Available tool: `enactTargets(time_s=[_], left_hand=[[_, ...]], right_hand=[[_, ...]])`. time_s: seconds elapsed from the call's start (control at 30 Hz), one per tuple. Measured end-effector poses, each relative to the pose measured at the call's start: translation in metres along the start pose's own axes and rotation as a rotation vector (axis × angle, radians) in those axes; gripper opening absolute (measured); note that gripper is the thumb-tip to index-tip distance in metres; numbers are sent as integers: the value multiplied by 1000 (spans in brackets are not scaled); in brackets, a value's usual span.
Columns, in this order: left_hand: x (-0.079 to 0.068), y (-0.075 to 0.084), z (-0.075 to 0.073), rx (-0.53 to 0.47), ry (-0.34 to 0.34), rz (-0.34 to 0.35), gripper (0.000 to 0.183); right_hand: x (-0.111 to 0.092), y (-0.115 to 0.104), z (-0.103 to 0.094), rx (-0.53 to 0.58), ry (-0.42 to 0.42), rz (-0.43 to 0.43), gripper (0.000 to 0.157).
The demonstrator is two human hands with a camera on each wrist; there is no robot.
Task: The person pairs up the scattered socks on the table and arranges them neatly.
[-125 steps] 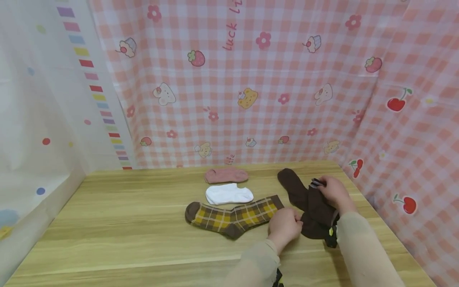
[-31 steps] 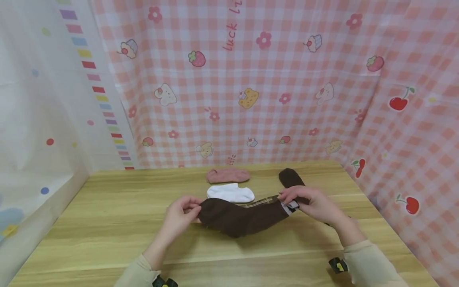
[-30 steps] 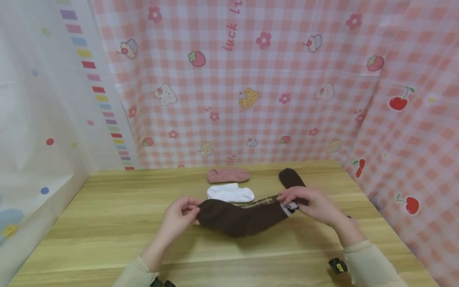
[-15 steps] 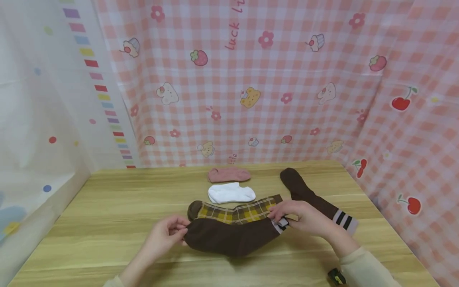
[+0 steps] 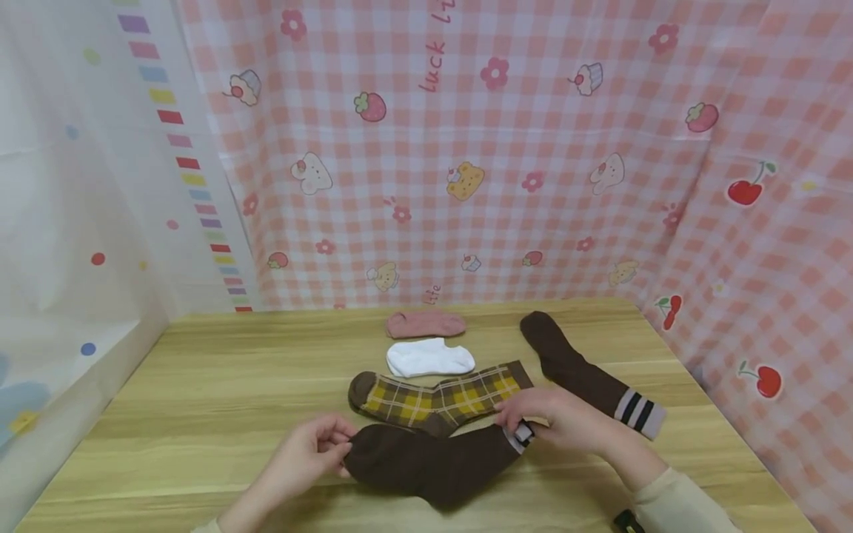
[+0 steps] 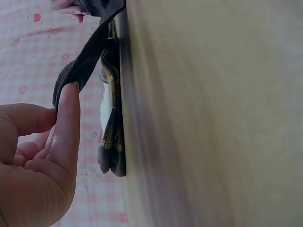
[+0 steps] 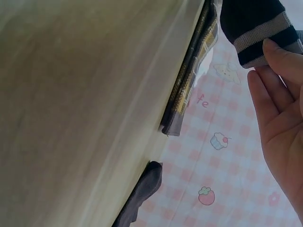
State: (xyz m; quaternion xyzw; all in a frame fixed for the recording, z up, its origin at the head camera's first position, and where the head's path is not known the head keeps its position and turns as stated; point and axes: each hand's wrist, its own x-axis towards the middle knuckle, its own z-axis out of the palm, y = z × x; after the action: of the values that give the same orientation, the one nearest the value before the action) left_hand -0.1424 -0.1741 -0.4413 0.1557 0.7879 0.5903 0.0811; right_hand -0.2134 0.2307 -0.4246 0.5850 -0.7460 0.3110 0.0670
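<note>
A dark brown sock (image 5: 426,463) stretches between my two hands, in front of the plaid sock. Its toe end is pinched between thumb and fingers of my left hand (image 5: 313,451), and the left wrist view shows this end raised off the table. My right hand (image 5: 560,418) pinches the grey-and-black striped cuff (image 7: 265,40), most of which the fingers hide in the head view. Just behind lies the yellow-and-brown plaid sock (image 5: 446,400), flat with its toe to the left. A second brown sock (image 5: 580,374) with a striped cuff lies slantwise to the right.
Behind the plaid sock lie a white ankle sock (image 5: 429,359) and, farther back, a pink one (image 5: 426,324), in a row. The wooden table (image 5: 220,385) ends at a pink checked cloth (image 5: 426,222) at the back and right, and a white dotted cloth on the left.
My hands have brought the brown sock from over the plaid sock toward me, uncovering the plaid one. Earlier the right hand picked it off the other brown sock, which now lies alone.
</note>
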Motion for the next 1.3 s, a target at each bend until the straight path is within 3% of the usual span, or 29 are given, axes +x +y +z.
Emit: enactTargets(time_s=[0.23,0.7,0.87,1.03,1.17,1.3], left_hand=[[-1,-4,1,56,19,-27,13],[1,-7,-1,175,18,-39,15],[0,-6,-5,330,43,10,18],[0,2,-10,511,113,34,21],[0,11,-11,576,147,33,22],[-1,19,-11,594,161,49,25]], right_hand=[[4,-1,5,-172,-60,-39,40],[-1,4,12,-261,-131,-14,38],[-9,3,4,-249,-134,0,42],[-12,1,-9,-288,-54,-34,50],[-11,-2,-17,-309,-25,-37,47],[-12,-6,-22,-316,-31,17,44]])
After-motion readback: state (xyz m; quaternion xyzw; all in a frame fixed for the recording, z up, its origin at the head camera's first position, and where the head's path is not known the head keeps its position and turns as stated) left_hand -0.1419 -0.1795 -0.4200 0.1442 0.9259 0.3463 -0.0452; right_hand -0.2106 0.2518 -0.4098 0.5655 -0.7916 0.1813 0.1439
